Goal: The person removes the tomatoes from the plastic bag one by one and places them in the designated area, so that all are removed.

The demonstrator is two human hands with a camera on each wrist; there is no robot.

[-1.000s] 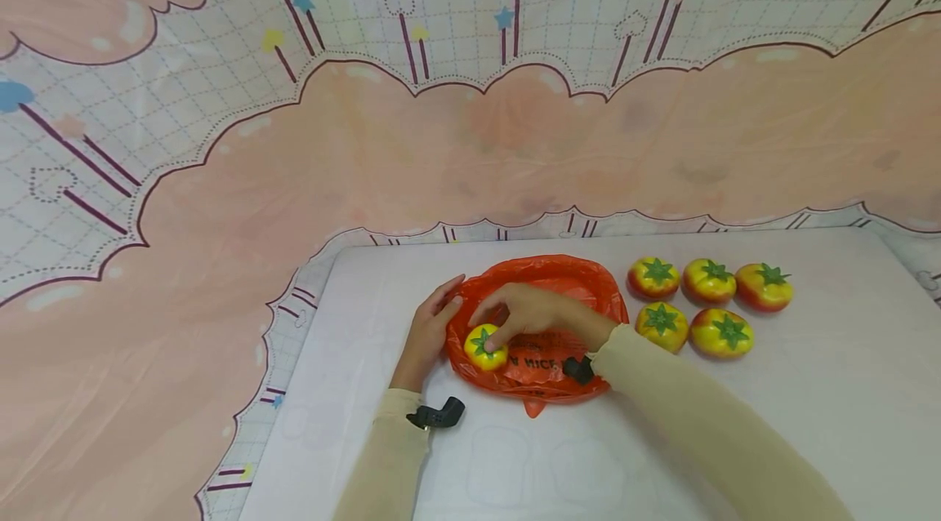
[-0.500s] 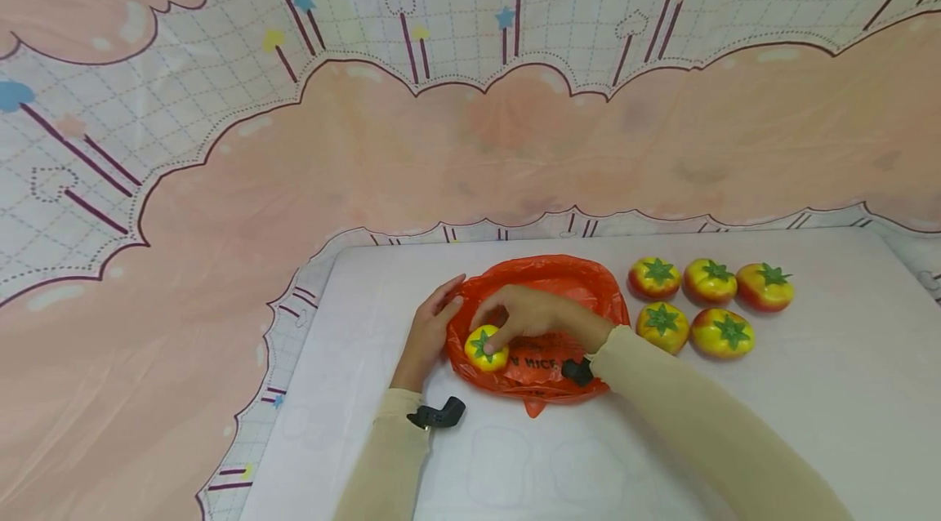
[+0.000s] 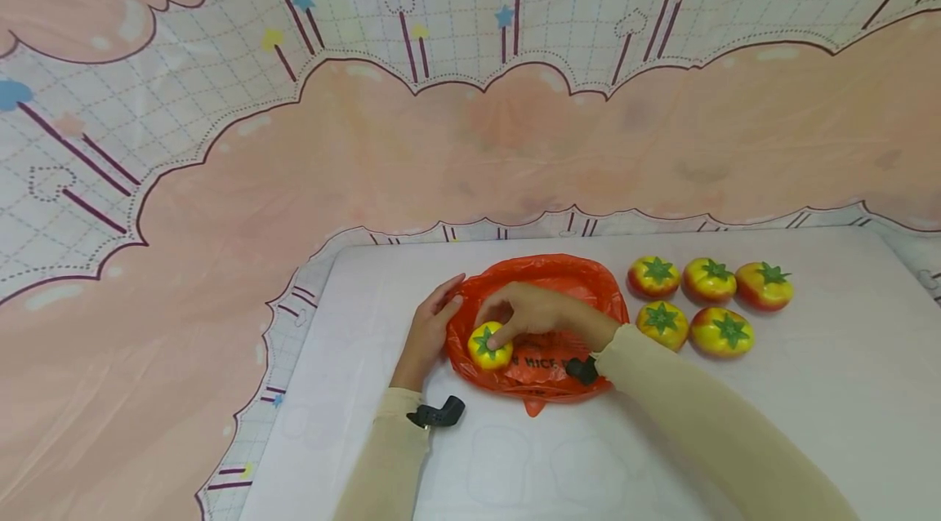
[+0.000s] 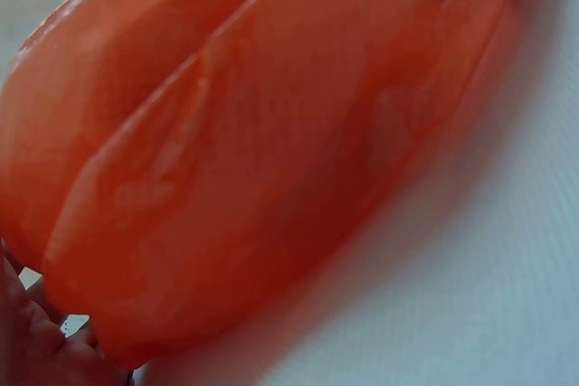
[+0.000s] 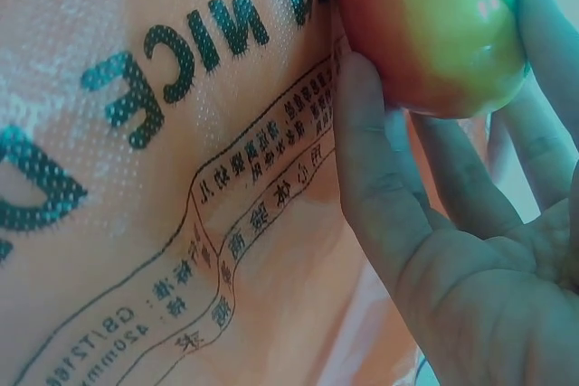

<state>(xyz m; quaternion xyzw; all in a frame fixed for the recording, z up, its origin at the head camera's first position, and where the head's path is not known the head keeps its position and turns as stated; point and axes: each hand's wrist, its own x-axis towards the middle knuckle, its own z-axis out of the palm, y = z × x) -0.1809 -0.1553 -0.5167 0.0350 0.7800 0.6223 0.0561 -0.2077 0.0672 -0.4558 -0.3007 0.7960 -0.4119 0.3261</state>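
In the head view my right hand [image 3: 531, 313] grips a yellow-and-red toy tomato [image 3: 485, 351] with a green star-shaped leaf top. Thumb and fingers curl round it in the right wrist view, where the tomato [image 5: 434, 29] shows its red-yellow side beside printed plastic. It is inside the mouth of an orange-red plastic bag [image 3: 547, 266], near the left end. My left hand [image 3: 432, 329] holds the bag's left rim between thumb and fingers. In the left wrist view the bag [image 4: 235, 178] covers most of that hand, leaving part of the palm and fingers at the lower left.
Right of the bag, several similar toy tomatoes [image 3: 709, 280] lie in two rows on the white table [image 3: 544, 472]. A cloud-patterned cloth [image 3: 470, 153] hangs behind the table's back edge. Both wrists wear a black strap device [image 3: 437, 413].
My right hand and the tomato it grips shift very slightly to the right and up. The left hand, the bag and the other tomatoes stay in place.
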